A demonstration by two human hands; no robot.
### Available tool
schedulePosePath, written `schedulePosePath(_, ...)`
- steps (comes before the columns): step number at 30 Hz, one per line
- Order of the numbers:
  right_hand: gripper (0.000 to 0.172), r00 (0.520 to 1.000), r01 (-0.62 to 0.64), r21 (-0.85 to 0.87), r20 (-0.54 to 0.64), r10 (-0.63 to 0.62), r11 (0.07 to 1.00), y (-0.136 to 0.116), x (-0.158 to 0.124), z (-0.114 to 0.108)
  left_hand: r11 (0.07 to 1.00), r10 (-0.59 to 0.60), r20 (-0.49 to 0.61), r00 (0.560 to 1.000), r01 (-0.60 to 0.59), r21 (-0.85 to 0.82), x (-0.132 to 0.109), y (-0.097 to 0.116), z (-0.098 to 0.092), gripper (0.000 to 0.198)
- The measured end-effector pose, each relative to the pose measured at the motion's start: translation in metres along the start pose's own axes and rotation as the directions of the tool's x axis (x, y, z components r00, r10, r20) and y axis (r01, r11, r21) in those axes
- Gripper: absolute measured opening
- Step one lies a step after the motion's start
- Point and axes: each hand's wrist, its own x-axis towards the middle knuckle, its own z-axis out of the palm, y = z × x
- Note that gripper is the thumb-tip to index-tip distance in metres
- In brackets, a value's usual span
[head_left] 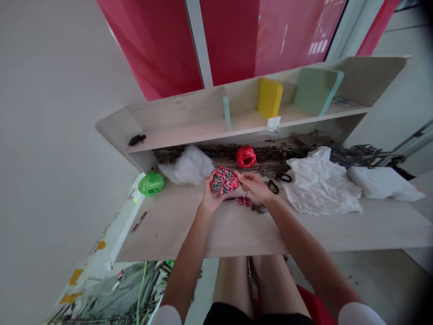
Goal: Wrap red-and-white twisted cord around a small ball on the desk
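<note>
Holding a red, white and green bundle (224, 181) above the desk (165, 232), our left hand (210, 197) cupping its left side, our right hand (253, 186) pinching its right edge.

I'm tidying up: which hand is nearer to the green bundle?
Left. The left hand, holding the patterned piece, is to the right of the green bundle; the right hand is farther right.

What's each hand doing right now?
Left hand: holding the red-white-green bundle.
Right hand: at the bundle's right edge; pinching or just touching, can't tell.
</note>
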Motion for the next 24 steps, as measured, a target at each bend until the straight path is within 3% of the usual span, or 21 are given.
schedulePosePath(5, 0.052, 1.000, 0.002, -0.030, 0.005, -0.002, 1.000, 0.000, 0.000, 0.002, 0.998, -0.068, 0.047, 0.997, 0.068, 0.001, -0.001, 0.002, -0.003, 0.044)
schedulePosePath(12, 0.054, 0.985, -0.137, -0.026, 0.104, 0.139, 0.990, -0.001, -0.004, 0.004, 0.994, -0.099, 0.063, 0.993, 0.096, 0.055, -0.001, -0.003, -0.001, 0.047)
schedulePosePath(19, 0.049, 0.988, -0.099, 0.040, 0.123, 0.094, 0.994, 0.002, -0.004, 0.001, 0.942, 0.205, 0.016, 0.979, -0.202, 0.269, 0.014, -0.015, 0.001, 0.042)
schedulePosePath(22, 0.048, 0.993, -0.083, 0.055, 0.094, 0.078, 0.995, 0.003, -0.003, 0.001, 0.831, 0.437, -0.007, 0.899, -0.401, 0.385, 0.017, -0.016, -0.002, 0.036)
schedulePosePath(24, 0.050, 0.996, -0.070, 0.044, 0.049, 0.068, 0.997, 0.004, -0.002, 0.002, 0.752, 0.518, -0.019, 0.855, -0.444, 0.487, 0.016, -0.017, -0.003, 0.034)
